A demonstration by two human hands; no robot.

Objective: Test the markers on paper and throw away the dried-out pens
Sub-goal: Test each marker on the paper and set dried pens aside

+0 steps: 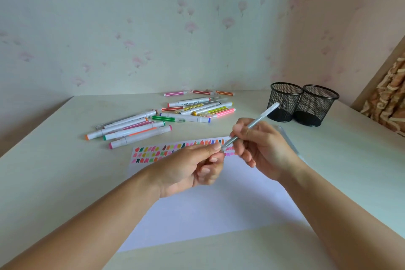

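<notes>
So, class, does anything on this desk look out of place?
One clear pen lies alone right of the white paper sheet, apart from the scattered colourful markers; both black mesh cups look empty.

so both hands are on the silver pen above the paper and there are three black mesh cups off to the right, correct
Not quite. The head view shows two black mesh cups, not three, side by side to the right. The rest holds: the left hand and right hand both hold the silver pen above the paper.
</notes>
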